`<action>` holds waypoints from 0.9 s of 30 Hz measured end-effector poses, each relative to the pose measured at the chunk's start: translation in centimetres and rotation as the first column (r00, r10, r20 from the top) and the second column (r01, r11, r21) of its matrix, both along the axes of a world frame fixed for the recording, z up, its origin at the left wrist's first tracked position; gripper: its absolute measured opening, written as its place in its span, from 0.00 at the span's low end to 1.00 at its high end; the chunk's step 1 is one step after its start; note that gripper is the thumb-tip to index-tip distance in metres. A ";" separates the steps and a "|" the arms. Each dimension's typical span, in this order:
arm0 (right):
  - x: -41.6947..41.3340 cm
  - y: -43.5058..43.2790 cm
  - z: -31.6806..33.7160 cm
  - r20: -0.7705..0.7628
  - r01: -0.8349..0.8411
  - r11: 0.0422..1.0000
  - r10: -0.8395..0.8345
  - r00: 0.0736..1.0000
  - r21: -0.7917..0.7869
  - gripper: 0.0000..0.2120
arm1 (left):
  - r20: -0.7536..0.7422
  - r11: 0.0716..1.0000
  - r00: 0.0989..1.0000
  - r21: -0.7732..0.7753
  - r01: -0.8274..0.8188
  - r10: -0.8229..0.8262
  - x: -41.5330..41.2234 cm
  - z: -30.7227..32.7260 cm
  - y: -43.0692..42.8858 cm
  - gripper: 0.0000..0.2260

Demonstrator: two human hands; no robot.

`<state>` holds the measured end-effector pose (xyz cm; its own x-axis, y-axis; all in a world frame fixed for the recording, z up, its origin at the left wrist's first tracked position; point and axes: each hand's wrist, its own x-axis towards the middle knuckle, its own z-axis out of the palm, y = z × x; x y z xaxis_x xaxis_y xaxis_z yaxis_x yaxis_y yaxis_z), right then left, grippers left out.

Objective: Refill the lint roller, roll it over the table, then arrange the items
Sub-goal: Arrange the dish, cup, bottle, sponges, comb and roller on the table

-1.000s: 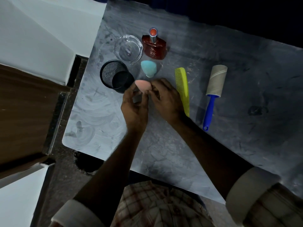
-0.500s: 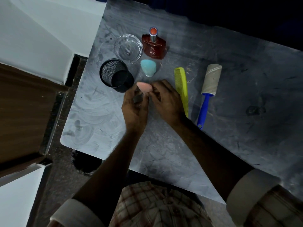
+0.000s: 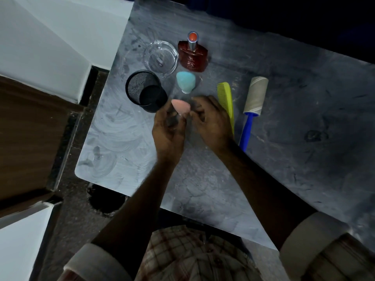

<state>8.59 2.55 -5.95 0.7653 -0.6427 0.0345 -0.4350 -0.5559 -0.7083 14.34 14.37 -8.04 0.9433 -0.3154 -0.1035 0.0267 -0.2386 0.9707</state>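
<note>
Over the grey table (image 3: 284, 159), my left hand (image 3: 168, 130) pinches a pink sponge (image 3: 180, 107) in curled fingers. My right hand (image 3: 212, 122) curls close beside it; I cannot tell whether it grips. Further right, the lint roller (image 3: 256, 94) lies flat beside a yellow comb (image 3: 226, 98).

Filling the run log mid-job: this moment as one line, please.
phase: arranging items | left hand: holds pink sponge | right hand: at sponge, grip unclear | lint roller: lying on table
</note>
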 end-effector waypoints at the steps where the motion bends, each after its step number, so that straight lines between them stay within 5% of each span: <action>1: -0.2 -0.3 0.1 -0.004 0.028 1.000 -0.028 1.000 0.007 0.17 | 0.001 1.000 1.000 -0.002 -0.004 0.004 -0.1 0.2 0.1 0.23; 17: -2.6 -3.1 1.1 -0.134 0.240 0.968 -0.249 0.959 -0.075 0.19 | -0.016 0.997 0.997 0.024 0.076 -0.076 -3.8 0.6 3.9 0.20; 27: -3.1 -4.5 2.2 -0.525 0.001 0.964 -0.145 0.839 -0.265 0.17 | -0.070 0.933 0.946 0.158 0.323 -0.316 -5.8 0.2 1.7 0.10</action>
